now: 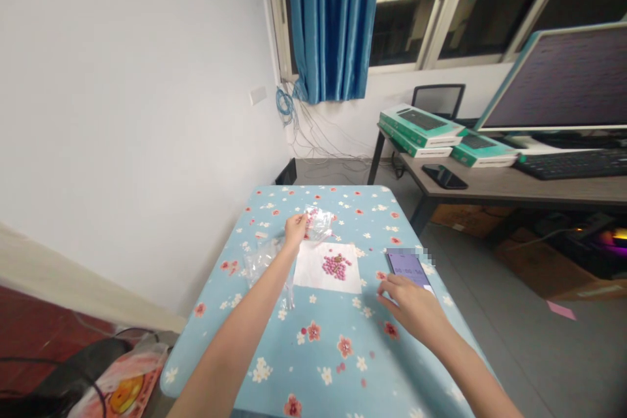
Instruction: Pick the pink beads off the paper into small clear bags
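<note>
Between the closed fingers of my left hand (294, 230) is the edge of a small clear plastic bag (319, 223), with some pink pieces near the fingertips. Just in front of it on the table lies a white sheet (307, 275) of paper. A loose heap of small pink pieces (337, 268), with a few greenish-brown ones among them, rests on that sheet; their exact kind is too small to tell. Partly behind my left forearm are more clear plastic bags (258, 262). My right hand (402, 299) hovers empty by a phone (406, 264) showing a timer, thumb and fingers apart.
A blue flowered cloth (328, 339) covers the table. To the right, a desk (406, 173) bears green keyboard boxes (416, 124), a dark phone (445, 176), a keyboard (578, 162) and a monitor (563, 78). A white wall (137, 111) borders the left side.
</note>
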Demonstrator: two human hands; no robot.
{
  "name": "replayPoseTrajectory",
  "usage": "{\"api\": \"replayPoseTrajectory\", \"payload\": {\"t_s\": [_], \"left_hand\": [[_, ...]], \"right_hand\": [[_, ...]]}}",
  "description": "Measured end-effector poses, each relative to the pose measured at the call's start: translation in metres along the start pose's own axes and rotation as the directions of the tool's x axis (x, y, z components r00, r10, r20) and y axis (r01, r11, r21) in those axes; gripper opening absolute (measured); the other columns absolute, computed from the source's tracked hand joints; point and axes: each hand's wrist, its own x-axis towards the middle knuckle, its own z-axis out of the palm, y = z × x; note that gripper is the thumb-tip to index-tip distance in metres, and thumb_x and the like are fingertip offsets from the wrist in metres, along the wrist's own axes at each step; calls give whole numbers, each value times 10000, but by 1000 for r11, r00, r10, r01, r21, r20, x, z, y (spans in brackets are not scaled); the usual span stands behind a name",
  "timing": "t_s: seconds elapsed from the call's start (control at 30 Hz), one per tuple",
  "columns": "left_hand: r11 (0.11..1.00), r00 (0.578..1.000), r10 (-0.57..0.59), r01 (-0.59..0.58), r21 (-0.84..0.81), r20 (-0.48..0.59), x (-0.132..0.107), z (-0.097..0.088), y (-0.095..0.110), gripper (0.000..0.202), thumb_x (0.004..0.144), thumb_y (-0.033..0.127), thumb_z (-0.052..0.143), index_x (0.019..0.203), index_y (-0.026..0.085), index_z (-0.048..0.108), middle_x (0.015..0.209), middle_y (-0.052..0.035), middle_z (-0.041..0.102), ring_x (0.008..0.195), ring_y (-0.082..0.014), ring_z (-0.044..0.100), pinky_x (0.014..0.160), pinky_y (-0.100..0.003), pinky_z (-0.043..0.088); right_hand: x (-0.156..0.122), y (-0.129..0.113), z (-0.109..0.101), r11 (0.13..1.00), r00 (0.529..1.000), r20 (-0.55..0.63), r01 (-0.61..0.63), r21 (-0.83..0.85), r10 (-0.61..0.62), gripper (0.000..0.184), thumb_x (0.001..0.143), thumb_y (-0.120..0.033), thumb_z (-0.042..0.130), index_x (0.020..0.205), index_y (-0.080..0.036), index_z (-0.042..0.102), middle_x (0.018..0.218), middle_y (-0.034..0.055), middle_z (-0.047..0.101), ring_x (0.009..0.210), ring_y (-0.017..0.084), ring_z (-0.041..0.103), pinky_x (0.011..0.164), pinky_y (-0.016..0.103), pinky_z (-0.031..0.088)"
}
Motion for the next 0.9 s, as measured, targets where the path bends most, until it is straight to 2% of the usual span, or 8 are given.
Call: {"api": "replayPoseTrajectory", "payload": {"t_s": [0.07,0.17,0.3,0.43,0.53,0.6,0.73,0.9], "left_hand": [[995,1000,19,-18,93,-10,9,2,-5,334,777,441,517,633,157,616,538,-4,570,489,-140,555,484,-232,417],[972,998,63,-56,229,-23,18,1,-10,228,764,339,554,641,168,641,612,-36,636,650,-189,625,595,-256,442],[925,995,97,-84,369,-17,23,0,-14,165,760,273,572,666,183,673,694,-63,687,810,-228,649,707,-279,444],[890,995,103,-83,449,-19,26,-2,-16,142,765,245,574,716,185,693,739,-68,705,850,-233,649,754,-300,449],[882,994,106,-76,465,-38,28,-6,-16,126,745,211,603,825,182,696,793,-71,709,851,-218,646,792,-306,446],[886,993,106,-71,458,-51,27,-10,-15,148,728,190,623,861,182,687,789,-63,703,829,-207,645,798,-306,444],[911,992,108,-72,407,-66,23,-16,-7,137,713,165,634,844,181,670,738,-42,678,765,-193,637,778,-309,447],[966,991,103,-80,245,-85,21,-17,10,99,728,180,620,824,180,641,710,-16,636,683,-158,613,726,-290,473]], "right_hand": [[17,-14,2,998,1000,-4,6,70,-6,164,867,-260,487,820,-227,640,848,42,638,825,196,612,634,263,404],[41,-32,13,988,999,-48,28,155,-21,165,878,-311,489,862,-234,634,858,34,630,836,187,602,646,255,396],[58,-41,29,981,998,-67,16,193,-3,190,882,-345,484,872,-237,641,862,33,630,816,183,597,621,253,380],[66,-25,25,981,991,-124,-31,194,56,218,886,-357,470,964,-247,642,913,35,644,871,191,595,660,261,393],[73,-2,17,984,971,-168,-160,83,172,234,877,-268,466,1035,-219,632,968,60,650,920,212,583,701,281,401],[79,14,15,976,965,-156,-218,-19,213,248,856,-219,480,1039,-189,645,980,81,655,951,238,572,750,300,400],[88,32,20,976,981,-74,-186,-113,179,235,829,-201,507,986,-173,678,962,97,671,939,257,571,800,329,387],[92,35,24,983,989,-20,-149,-106,148,239,826,-148,462,863,-178,696,907,91,681,884,235,590,787,330,381]]}}
